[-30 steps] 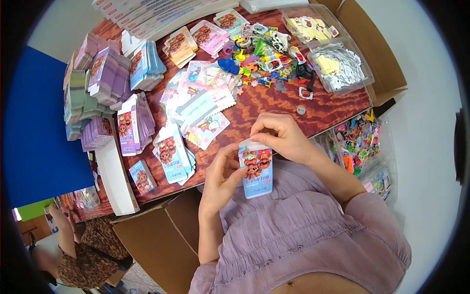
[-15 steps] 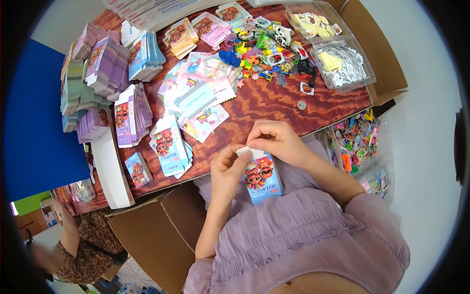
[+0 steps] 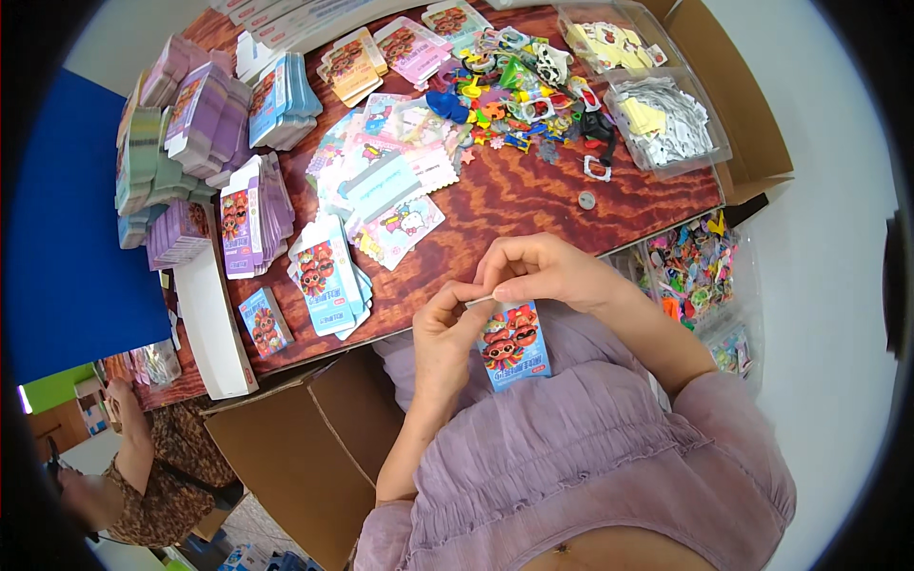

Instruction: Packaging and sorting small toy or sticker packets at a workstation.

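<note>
Left hand (image 3: 444,333) and right hand (image 3: 533,274) pinch a blue box (image 3: 515,350) by its top beside a streaked red-brown table (image 3: 533,205), blue panel (image 3: 81,238) at left

Your left fingers (image 3: 449,299) and right fingers (image 3: 515,255) hide much of the top of the blue box (image 3: 515,348); its inside is out of your sight. Long white boxes (image 3: 314,23) across the desk (image 3: 533,217): cut off by the top edge. Your lilac dress (image 3: 590,457): cropped below. Co-worker (image 3: 181,466), lower left: head blurred. Heaped trinkets (image 3: 515,98) overlap, many too small for you to tell apart
</note>
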Available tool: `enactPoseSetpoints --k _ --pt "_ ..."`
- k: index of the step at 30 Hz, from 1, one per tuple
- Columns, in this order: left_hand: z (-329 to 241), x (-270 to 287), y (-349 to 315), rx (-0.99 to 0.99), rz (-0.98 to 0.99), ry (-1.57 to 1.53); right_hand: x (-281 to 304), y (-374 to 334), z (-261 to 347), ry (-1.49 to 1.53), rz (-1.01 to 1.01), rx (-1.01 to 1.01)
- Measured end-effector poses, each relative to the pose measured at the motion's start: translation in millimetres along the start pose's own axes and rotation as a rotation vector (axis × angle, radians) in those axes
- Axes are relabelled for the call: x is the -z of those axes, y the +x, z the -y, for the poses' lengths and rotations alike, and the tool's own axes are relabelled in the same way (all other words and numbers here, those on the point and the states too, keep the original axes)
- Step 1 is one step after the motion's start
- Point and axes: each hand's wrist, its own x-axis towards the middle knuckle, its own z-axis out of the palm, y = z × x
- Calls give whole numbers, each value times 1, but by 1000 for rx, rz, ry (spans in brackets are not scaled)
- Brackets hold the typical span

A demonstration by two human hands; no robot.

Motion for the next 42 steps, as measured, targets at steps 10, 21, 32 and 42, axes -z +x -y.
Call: enactPoseSetpoints --k 10,21,32,42 --pt "-14 -10 -7 -35 -7 -19 5 -2 10 28 78 -149" --pt "-14 -12 -8 -69 1 4 5 -4 12 -51 85 -23" --pt "-27 -17 -14 45 66 -79 13 -1 23 -126 113 -178" --pt "-10 -5 -16 20 11 81 2 -6 23 -38 -21 -208"
